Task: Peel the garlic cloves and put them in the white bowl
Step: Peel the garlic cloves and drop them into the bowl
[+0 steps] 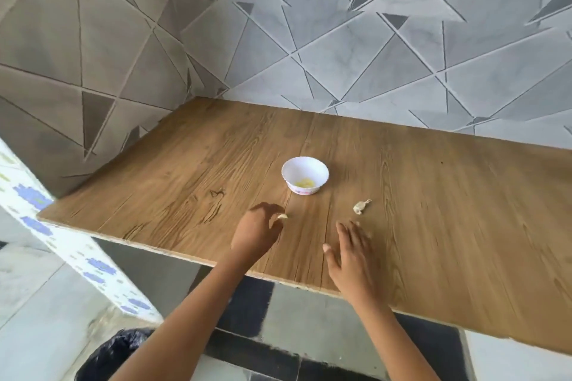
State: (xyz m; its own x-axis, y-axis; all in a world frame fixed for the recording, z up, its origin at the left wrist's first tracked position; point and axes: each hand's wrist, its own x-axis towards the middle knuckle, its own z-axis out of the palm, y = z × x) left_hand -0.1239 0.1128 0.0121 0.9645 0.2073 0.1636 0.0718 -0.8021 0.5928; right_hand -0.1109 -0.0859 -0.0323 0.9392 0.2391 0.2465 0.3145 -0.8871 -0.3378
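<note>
L hand grip pinches pale garlic clove, frame centre. R hand released, fingers spread. White bowl holds yellowish bits.

Head-worn view, forward and down onto wooden table.

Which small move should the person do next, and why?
Probably bring the open right hand to the garlic clove that the left hand pinches, and peel it if skin remains, which I cannot tell; the white bowl stands just beyond.
</note>
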